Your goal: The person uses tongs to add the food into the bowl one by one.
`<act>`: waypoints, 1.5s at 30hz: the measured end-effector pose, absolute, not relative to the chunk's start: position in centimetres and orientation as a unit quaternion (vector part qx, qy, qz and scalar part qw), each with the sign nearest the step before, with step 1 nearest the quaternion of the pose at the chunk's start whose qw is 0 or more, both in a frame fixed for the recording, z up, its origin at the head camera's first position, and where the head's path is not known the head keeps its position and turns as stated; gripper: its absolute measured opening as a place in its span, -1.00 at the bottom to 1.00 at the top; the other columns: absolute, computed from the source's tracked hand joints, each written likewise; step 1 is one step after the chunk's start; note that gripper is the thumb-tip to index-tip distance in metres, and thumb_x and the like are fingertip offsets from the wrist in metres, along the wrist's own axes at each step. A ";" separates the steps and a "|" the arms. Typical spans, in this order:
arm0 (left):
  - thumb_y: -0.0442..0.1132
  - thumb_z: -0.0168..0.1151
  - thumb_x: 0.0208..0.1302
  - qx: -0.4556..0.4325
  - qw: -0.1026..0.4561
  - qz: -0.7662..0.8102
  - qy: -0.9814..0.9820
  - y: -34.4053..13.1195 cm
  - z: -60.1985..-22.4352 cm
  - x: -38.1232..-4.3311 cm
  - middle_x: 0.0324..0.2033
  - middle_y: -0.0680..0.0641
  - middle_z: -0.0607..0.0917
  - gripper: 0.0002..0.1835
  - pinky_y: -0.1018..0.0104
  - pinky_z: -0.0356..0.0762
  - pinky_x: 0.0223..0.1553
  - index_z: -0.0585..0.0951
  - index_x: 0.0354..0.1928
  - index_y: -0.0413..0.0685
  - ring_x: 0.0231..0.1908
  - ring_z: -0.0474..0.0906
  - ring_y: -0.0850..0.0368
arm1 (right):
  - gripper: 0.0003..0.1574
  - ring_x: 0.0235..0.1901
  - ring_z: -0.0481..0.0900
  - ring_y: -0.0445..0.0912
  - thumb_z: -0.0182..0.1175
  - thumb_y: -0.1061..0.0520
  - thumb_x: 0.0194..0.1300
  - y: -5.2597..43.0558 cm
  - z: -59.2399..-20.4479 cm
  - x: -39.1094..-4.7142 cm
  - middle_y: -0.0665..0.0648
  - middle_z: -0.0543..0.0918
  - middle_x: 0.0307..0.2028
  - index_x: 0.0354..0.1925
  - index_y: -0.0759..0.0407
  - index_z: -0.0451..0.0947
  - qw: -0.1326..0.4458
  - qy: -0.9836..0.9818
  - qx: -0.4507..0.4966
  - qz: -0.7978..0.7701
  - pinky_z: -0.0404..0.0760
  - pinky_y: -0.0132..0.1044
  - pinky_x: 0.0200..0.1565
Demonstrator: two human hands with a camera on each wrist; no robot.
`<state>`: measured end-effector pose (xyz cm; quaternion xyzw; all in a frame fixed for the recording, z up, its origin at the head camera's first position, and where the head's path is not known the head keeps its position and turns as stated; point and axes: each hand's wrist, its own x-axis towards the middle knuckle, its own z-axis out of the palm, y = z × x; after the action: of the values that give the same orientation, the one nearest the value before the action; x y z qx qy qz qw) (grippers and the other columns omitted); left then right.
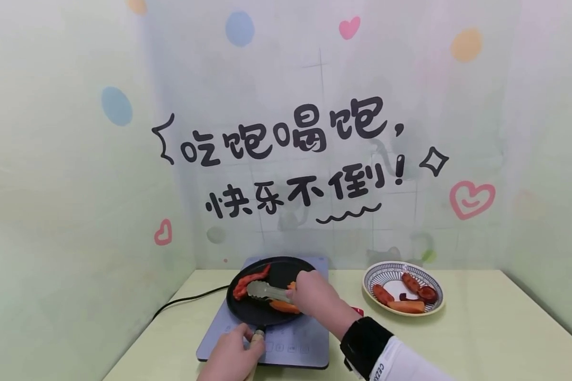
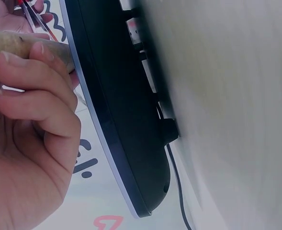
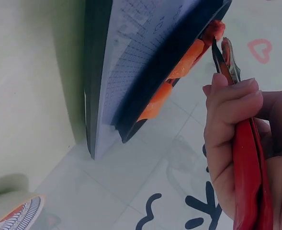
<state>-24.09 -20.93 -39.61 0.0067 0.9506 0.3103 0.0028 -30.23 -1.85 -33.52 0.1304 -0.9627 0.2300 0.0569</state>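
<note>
My left hand [image 1: 233, 353] grips the wooden handle [image 2: 16, 42] of a black frying pan [image 1: 286, 269], its fingers curled round it in the left wrist view. My right hand [image 1: 320, 297] holds tongs [image 1: 266, 290] with red handles [image 3: 248, 167] and scalloped metal tips. Those tips reach over the pan, right at a long red strip of food [image 1: 251, 280], which looks like marinated meat. Orange food pieces [image 1: 283, 306] lie on the pan's right side, partly hidden in the head view by the right hand and the tongs.
The pan sits on a flat induction cooker [image 1: 216, 330], whose black cable [image 1: 186, 297] runs off to the left. A patterned plate [image 1: 369, 296] with several browned food pieces [image 1: 410, 307] stands to the right on the pale table [image 1: 486, 328]. A printed backdrop [image 1: 291, 69] rises behind.
</note>
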 end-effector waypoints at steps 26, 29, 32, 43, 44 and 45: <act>-0.02 0.18 0.16 -0.021 -0.004 0.300 0.954 -20.3 -39.4 -24.2 -0.60 -0.02 0.46 -0.73 0.25 0.30 -0.53 0.47 -0.33 -0.08 -0.56 0.39 0.11 | -0.40 -0.65 0.31 -0.10 -0.20 -0.32 0.46 13.9 -24.2 -31.8 0.05 0.40 -0.62 -0.33 0.11 0.45 0.148 -0.964 0.166 0.147 0.32 -0.26 -0.59; -0.02 0.18 0.16 -0.022 -0.002 0.302 0.953 -20.4 -39.5 -24.2 -0.59 -0.02 0.47 -0.73 0.25 0.30 -0.52 0.47 -0.32 -0.09 -0.55 0.39 0.11 | -0.33 -0.63 0.36 -0.07 -0.19 -0.41 0.40 16.2 -23.3 -32.5 0.07 0.42 -0.62 -0.37 0.12 0.41 0.159 -0.970 0.155 0.103 0.33 -0.23 -0.57; -0.03 0.18 0.17 -0.023 0.000 0.304 0.952 -20.5 -39.6 -24.1 -0.59 -0.02 0.47 -0.73 0.25 0.30 -0.52 0.47 -0.32 -0.09 -0.55 0.39 0.11 | -0.28 -0.62 0.39 -0.06 -0.17 -0.45 0.36 18.4 -23.1 -33.1 0.08 0.41 -0.61 -0.35 0.16 0.38 0.160 -0.974 0.151 0.048 0.35 -0.22 -0.56; -0.05 0.17 0.17 -0.015 0.004 0.311 0.950 -20.4 -39.8 -24.2 -0.61 -0.02 0.46 -0.75 0.26 0.30 -0.53 0.47 -0.34 -0.09 -0.57 0.38 0.12 | -0.39 -0.63 0.42 -0.10 0.02 -0.30 0.36 25.2 -26.5 -33.3 0.05 0.41 -0.63 -0.35 0.25 0.43 0.089 -0.981 0.167 -0.051 0.44 -0.22 -0.54; -0.04 0.17 0.16 -0.014 0.004 0.311 0.950 -20.5 -39.8 -24.3 -0.61 -0.02 0.46 -0.75 0.26 0.30 -0.53 0.47 -0.34 -0.09 -0.57 0.38 0.12 | -0.42 -0.62 0.42 -0.10 0.05 -0.27 0.35 25.7 -26.7 -33.2 0.04 0.42 -0.62 -0.37 0.24 0.45 0.077 -0.980 0.173 -0.060 0.47 -0.21 -0.52; -0.04 0.17 0.16 -0.015 0.005 0.311 0.950 -20.5 -39.9 -24.3 -0.61 -0.02 0.46 -0.75 0.26 0.30 -0.53 0.47 -0.34 -0.09 -0.57 0.39 0.12 | -0.46 -0.61 0.42 -0.11 0.08 -0.24 0.34 26.2 -26.8 -33.1 0.03 0.42 -0.63 -0.40 0.21 0.46 0.064 -0.979 0.181 -0.071 0.48 -0.21 -0.50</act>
<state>-24.28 -20.49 -39.90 -0.0149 0.9502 0.3111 0.0046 -33.11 26.24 -26.85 0.1813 -0.9787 -0.0715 0.0639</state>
